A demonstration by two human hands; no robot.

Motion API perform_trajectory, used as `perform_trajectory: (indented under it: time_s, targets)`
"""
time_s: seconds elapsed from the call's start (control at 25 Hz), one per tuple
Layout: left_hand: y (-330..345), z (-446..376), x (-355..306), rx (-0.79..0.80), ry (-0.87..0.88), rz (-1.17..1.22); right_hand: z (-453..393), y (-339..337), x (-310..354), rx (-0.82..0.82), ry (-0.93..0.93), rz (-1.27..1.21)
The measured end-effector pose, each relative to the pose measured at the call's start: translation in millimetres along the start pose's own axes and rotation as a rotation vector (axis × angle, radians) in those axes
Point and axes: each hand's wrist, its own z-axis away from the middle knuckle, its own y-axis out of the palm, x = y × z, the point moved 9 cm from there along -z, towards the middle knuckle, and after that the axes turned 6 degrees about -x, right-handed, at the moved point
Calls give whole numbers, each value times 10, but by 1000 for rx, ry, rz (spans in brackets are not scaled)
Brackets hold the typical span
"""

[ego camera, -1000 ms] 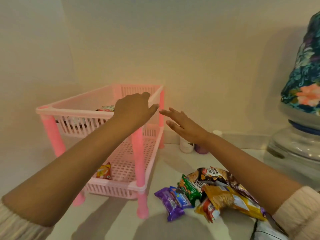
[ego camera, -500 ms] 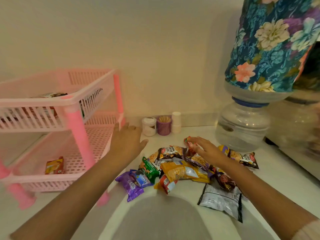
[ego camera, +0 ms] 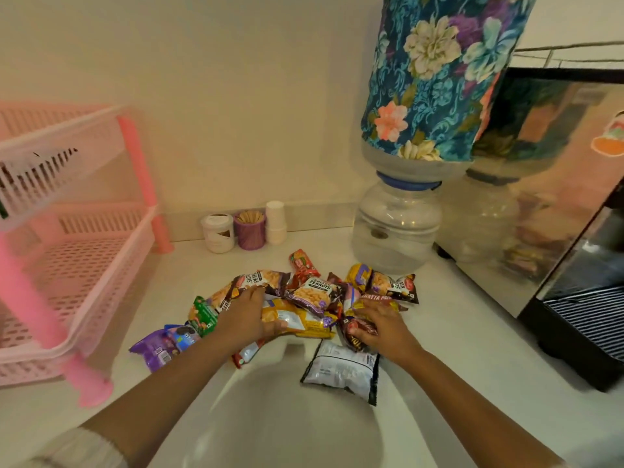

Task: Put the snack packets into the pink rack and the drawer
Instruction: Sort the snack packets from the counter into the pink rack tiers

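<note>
Since the moment before, both hands have come down from beside the pink rack (ego camera: 67,231) onto the heap of snack packets (ego camera: 304,298), and the view has swung right so that the rack now sits at the left edge. The left hand (ego camera: 248,317) lies palm-down on a yellow packet (ego camera: 297,320), fingers curled over its near edge and the thumb pressed against it, gripping it. The right hand (ego camera: 380,327) is closed around a dark red-brown packet (ego camera: 354,332) at the right side of the heap. The packets lie in a loose pile on the white table (ego camera: 456,349), in front of the person and well to the right of the rack. Two peanut packets (ego camera: 315,292) sit at the top of the pile, a green packet (ego camera: 202,314) and a purple packet (ego camera: 153,347) spread out toward the rack, and a white-backed packet (ego camera: 341,366) lies nearest the person. The rack's lower tier looks bare in the part that shows; the upper tier is blurred. Behind the pile stand a white jar (ego camera: 217,233), a purple cup of sticks (ego camera: 250,229) and a stack of white cups (ego camera: 275,221) against the wall. A water jug under a floral cover (ego camera: 435,72) stands to the right.
</note>
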Motion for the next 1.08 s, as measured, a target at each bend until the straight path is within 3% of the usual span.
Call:
perform_trajectory:
  time_s: [0.16, 0.36, 0.44, 0.72, 1.08]
  targets:
    - [201, 0, 73, -1, -73, -80, -19, 1, -70, -69, 57, 10]
    - [237, -29, 125, -25, -84, -138, 3, 204, -56, 94, 67, 155]
    - [266, -1, 108, -60, -92, -132, -2, 215, -36, 88, 54, 197]
    - [268, 74, 40, -220, -123, -115, 197, 119, 260, -32, -134, 49]
    - [267, 113, 93, -276, -174, -30, 224, 201, 73, 77, -35, 121]
